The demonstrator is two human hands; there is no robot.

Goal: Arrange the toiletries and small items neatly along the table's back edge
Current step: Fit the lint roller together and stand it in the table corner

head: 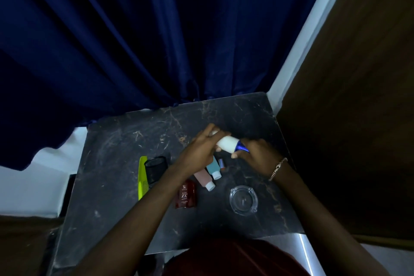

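Note:
Both hands hold a white bottle (226,144) with a blue cap above the middle of the dark marble table (125,141). My left hand (202,149) wraps its white body, and my right hand (255,152) grips the blue cap end. Below them lie a teal bottle (213,168) and a pink bottle (203,179), both white-capped, with a small lipstick-like tube (221,163) beside them. A red perfume bottle (187,195) lies flat nearer me. A yellow-green comb (142,177) and a black mesh cup (156,169) lie at the left. A clear glass ashtray (243,200) sits at the right.
A dark blue curtain (145,40) hangs down onto the table's back edge. A brown wooden panel (349,107) stands along the table's right side. A white wall strip (309,29) shows between curtain and panel.

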